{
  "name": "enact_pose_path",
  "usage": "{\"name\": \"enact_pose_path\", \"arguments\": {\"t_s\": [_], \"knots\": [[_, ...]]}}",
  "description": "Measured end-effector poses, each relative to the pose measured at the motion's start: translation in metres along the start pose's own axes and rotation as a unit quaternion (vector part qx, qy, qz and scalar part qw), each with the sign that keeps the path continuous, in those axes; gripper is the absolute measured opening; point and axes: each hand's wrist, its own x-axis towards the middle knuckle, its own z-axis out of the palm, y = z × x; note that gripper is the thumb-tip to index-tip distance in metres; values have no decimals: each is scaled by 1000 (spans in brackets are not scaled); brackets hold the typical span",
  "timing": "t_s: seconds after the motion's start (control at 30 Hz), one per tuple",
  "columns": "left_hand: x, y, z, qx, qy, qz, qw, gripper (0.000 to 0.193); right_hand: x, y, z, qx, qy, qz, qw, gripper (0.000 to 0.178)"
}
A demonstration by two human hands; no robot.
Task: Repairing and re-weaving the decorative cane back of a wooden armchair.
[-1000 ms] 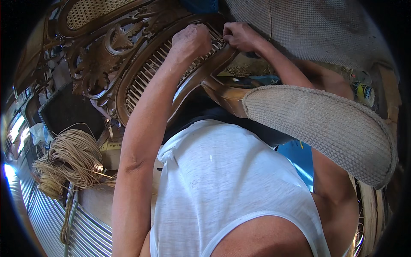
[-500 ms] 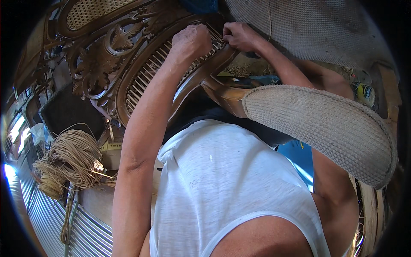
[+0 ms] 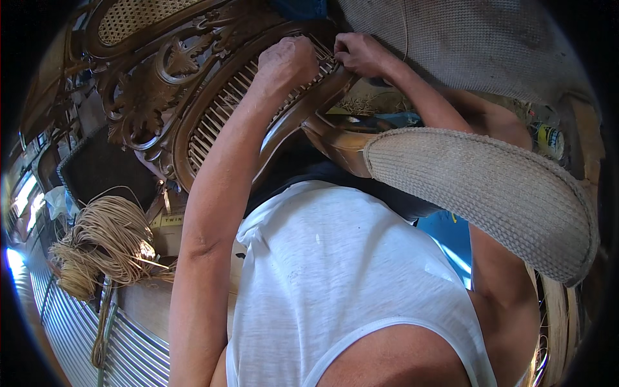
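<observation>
A carved brown wooden chair frame [image 3: 284,138] lies across my lap, its oval opening strung with parallel strands of pale cane [image 3: 216,116]. My left hand [image 3: 290,59] is closed over the strands near the far end of the oval, and its own back hides the fingertips. Just to its right, my right hand [image 3: 364,55] has its fingers curled and pinched at the frame's inner rim. What either hand grips is too small or hidden to make out. A few loose cane ends [image 3: 322,48] show between the two hands.
Left of me lies a coiled bundle of cane [image 3: 113,226], near a dark padded panel [image 3: 106,164]. A woven, rounded armrest-like pad [image 3: 483,193] juts over my right arm. Carved scrollwork [image 3: 158,90] and a finished cane panel [image 3: 138,19] stand at the far left.
My hands stay at the same place on the frame, with only a very slight shift. The chair frame and cane look the same.
</observation>
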Motion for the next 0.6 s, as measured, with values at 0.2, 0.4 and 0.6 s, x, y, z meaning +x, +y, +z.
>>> {"name": "enact_pose_path", "arguments": {"t_s": [0.2,0.4,0.6], "knots": [[-2,-2,-1,1,15,19,1000,35,0,-1,-2,4,-12,15,1000,18],[-1,2,-5,17,1,1,1000,36,0,1,1,-9,0,10,1000,17],[-2,4,-9,24,-5,-2,1000,37,-2,6,5,-120,24,-71,990,15]]}}
